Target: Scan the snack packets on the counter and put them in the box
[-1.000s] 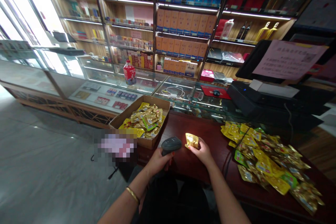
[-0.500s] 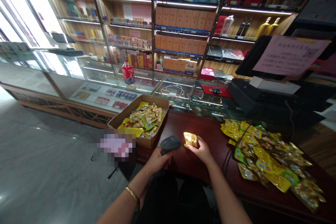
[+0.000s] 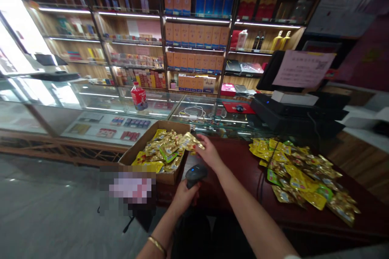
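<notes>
The dark red tabletop (image 3: pixel 237 153) carries a loose pile (image 3: pixel 299 174) of foil packs on its right and an open box (image 3: pixel 169 177) on its left, with a bare stretch between. A mound (image 3: pixel 165 149) of similar gold, yellow and green packs fills much of the box. A thin dark cord (image 3: pixel 271 161) crosses the pile.

The right hand (image 3: pixel 208 151) is up at the box's right wall; the left hand (image 3: pixel 186 196) is lower, near the tabletop's front edge. The left fingers are wrapped around the handle of the scanner (image 3: pixel 196 173), which is just in front of the right wrist. The right fingers are pinched on one end of a gold packet (image 3: pixel 189 141), its free end reaching over the box's right rim. Whether it touches the mound cannot be told.

For clean handling, the packet would best be well inside the rim before the fingers part; let go at the wall, it could slip down outside. The foil looks slick, so a firm pinch at the end seems right. Lowering beats dropping, since the mound slopes. Holding the scanner low should spare the right forearm a knock.
</notes>
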### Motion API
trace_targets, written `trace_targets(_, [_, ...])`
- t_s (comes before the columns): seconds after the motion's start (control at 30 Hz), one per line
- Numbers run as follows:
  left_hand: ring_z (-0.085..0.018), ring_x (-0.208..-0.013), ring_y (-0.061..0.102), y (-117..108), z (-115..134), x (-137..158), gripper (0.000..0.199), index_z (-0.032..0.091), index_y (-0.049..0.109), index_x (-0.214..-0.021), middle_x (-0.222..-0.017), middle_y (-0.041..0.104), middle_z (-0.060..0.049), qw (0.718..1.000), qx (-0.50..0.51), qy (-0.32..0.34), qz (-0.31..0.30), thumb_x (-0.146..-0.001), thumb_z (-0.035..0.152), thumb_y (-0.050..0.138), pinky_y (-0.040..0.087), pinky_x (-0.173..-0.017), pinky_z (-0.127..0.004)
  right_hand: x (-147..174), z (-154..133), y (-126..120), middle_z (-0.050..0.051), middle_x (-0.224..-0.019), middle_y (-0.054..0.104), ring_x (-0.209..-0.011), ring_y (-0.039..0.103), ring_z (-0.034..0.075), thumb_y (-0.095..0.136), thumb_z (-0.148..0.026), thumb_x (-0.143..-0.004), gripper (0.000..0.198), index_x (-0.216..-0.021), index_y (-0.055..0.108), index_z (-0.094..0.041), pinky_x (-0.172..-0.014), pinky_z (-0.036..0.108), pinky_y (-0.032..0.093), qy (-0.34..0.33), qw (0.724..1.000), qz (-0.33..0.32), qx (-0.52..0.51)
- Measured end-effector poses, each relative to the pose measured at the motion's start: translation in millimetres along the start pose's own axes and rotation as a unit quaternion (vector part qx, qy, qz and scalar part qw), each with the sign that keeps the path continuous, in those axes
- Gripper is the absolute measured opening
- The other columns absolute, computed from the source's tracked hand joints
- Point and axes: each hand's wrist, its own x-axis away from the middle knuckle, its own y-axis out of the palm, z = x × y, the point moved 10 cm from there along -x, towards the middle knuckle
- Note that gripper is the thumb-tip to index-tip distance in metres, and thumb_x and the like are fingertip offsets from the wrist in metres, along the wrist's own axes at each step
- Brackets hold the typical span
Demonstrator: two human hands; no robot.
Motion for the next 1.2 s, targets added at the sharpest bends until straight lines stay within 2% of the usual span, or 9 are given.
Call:
trace_targets(0.13, [-0.012,-0.033,0.049,-1.0,-2.3,-1.3,0.057,0.019,0.058,-0.069,-0.049,0.059,0.0,1.0,-0.005,-0.004,-0.01,-0.07,0.073,0.077,0.035,-0.035,-0.023,-37.2,-6.6,25.0,0.003,-0.113,0.079,-0.096,0.075,0.018,0.07,-0.04,-0.09,0.041,-0.129,0.066,-0.026,-0.081,0.031,0.062,-0.015,0.992,0.015,0.122])
trace_targets(0.23, [-0.013,-0.034,0.05,-3.0,-2.8,-0.3,0.057,0.019,0.059,-0.07,-0.05,0.06,0.0,1.0,-0.004,-0.01,-0.005,-0.068,0.073,0.078,0.035,-0.036,-0.023,-30.1,1.2,-45.3,0.012,-0.129,0.074,-0.124,0.068,0.025,0.063,-0.035,-0.093,0.035,-0.125,0.07,-0.021,-0.11,0.042,0.052,0.012,0.953,0.127,0.275])
trace_targets(0.33, [-0.012,-0.035,0.05,-3.9,-1.3,1.6,0.057,0.019,0.059,-0.07,-0.051,0.061,-0.001,1.0,0.003,-0.011,-0.002,-0.067,0.072,0.079,0.035,-0.036,-0.023,-2.7,11.4,-151.8,0.029,-0.16,0.046,-0.157,0.031,0.042,0.06,-0.032,-0.092,0.056,-0.142,0.059,-0.007,-0.126,0.065,0.022,0.05,0.907,0.228,0.349])
trace_targets(0.47, [-0.012,-0.035,0.05,-3.3,-1.7,2.0,0.059,0.02,0.058,-0.064,-0.049,0.059,-0.001,1.0,-0.006,-0.012,-0.005,-0.067,0.074,0.078,0.035,-0.037,-0.023,28.7,28.2,-281.2,0.035,-0.168,0.03,-0.161,0.013,0.047,0.051,-0.033,-0.095,0.071,-0.155,0.043,0.005,-0.124,0.073,0.005,0.162,0.714,0.304,0.609])
trace_targets(0.6, [-0.012,-0.035,0.05,-6.4,-1.6,0.5,0.06,0.019,0.058,-0.057,-0.046,0.056,-0.001,0.999,-0.035,-0.004,0.005,-0.069,0.075,0.076,0.035,-0.039,-0.024,30.7,55.4,-303.0,0.036,-0.156,0.049,-0.155,0.033,0.044,0.047,-0.043,-0.098,0.071,-0.145,0.054,0.01,-0.127,0.066,0.004,0.146,0.623,0.223,0.736])
trace_targets(0.77, [-0.012,-0.035,0.049,-5.8,2.8,1.8,0.061,0.019,0.058,-0.055,-0.044,0.056,-0.002,0.999,-0.044,-0.002,0.003,-0.071,0.076,0.075,0.033,-0.04,-0.024,63.6,64.6,-215.7,0.033,-0.137,0.066,-0.129,0.06,0.047,0.045,-0.052,-0.102,0.06,-0.126,0.073,-0.005,-0.118,0.075,0.021,-0.007,0.629,0.171,0.758])
trace_targets(0.9, [-0.012,-0.034,0.048,-0.9,7.4,3.9,0.062,0.02,0.058,-0.059,-0.047,0.059,-0.002,1.0,-0.021,0.002,-0.007,-0.068,0.079,0.077,0.033,-0.038,-0.024,97.2,58.4,-164.0,0.021,-0.117,0.075,-0.106,0.068,0.035,0.05,-0.036,-0.102,0.033,-0.107,0.079,-0.02,-0.102,0.055,0.047,-0.08,0.677,0.152,0.716])
trace_targets(1.0, [-0.011,-0.034,0.048,0.1,7.4,4.0,0.065,0.02,0.058,-0.059,-0.047,0.059,-0.002,1.0,-0.021,0.002,-0.008,-0.066,0.081,0.076,0.032,-0.037,-0.024,106.3,47.0,-163.8,0.017,-0.114,0.074,-0.1,0.069,0.031,0.054,-0.026,-0.097,0.026,-0.11,0.076,-0.023,-0.09,0.043,0.051,-0.081,0.71,0.198,0.671])
trace_targets(1.2, [-0.012,-0.035,0.05,1.9,5.2,4.8,0.063,0.019,0.059,-0.067,-0.05,0.062,-0.002,0.999,-0.031,-0.001,-0.027,-0.066,0.079,0.078,0.034,-0.038,-0.023,112.4,50.5,-178.3,0.021,-0.117,0.074,-0.118,0.065,0.04,0.055,-0.034,-0.096,0.051,-0.143,0.059,-0.015,-0.105,0.059,0.043,-0.036,0.774,0.282,0.566])
